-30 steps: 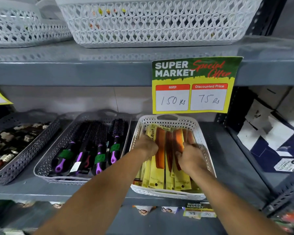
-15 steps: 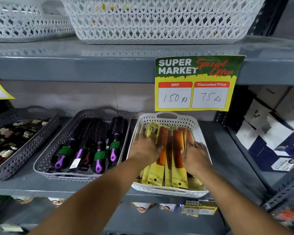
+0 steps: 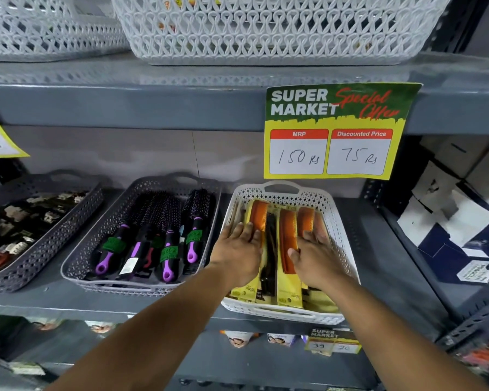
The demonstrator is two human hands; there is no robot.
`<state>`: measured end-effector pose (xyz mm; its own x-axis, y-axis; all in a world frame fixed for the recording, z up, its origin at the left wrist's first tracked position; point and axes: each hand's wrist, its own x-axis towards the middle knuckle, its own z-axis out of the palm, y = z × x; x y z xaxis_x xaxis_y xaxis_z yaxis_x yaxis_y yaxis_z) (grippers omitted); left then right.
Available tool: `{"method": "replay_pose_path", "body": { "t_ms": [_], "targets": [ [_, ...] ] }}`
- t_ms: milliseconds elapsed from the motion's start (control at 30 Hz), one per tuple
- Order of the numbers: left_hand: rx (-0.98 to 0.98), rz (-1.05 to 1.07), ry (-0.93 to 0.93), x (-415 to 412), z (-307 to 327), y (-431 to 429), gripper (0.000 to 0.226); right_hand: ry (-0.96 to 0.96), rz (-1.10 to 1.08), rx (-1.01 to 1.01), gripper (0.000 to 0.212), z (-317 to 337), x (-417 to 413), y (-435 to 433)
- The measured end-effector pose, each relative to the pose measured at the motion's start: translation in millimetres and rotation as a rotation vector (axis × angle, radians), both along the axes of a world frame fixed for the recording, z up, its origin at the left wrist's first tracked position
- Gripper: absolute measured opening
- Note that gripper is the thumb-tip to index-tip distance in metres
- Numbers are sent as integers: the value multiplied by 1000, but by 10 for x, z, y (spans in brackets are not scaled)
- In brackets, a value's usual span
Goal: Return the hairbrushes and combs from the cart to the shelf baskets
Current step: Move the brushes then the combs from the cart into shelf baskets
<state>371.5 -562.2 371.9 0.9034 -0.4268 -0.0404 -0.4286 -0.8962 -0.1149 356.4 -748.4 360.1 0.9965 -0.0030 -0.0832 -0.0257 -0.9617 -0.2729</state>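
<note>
Two flat, spread palms, left hand (image 3: 239, 251) and right hand (image 3: 316, 259), gripping nothing, pressing carded combs (image 3: 288, 241) inside white basket (image 3: 338, 235) on shelf (image 3: 378, 249); best pressing evenly, squaring packs side by side.

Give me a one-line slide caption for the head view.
Both hands, left and right, flat on packaged orange combs in the white basket.

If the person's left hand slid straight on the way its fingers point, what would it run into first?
The left hand lies flat on the packaged combs, fingers aimed at the shelf's back. Sliding on over them, it would probably meet the white basket's far wall first, just below its handle, though depth is hard to judge.
</note>
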Motion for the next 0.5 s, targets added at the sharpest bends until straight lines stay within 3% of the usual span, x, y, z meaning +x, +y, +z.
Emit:
{"method": "replay_pose_path", "body": {
  "t_ms": [167, 500],
  "targets": [
    [75, 98, 11, -37, 9, -35, 58, 9, -5, -43, 59, -19, 38, 123],
    [-76, 156, 86, 52, 31, 17, 62, 21, -1, -17, 55, -31, 77, 225]
  ]
}}
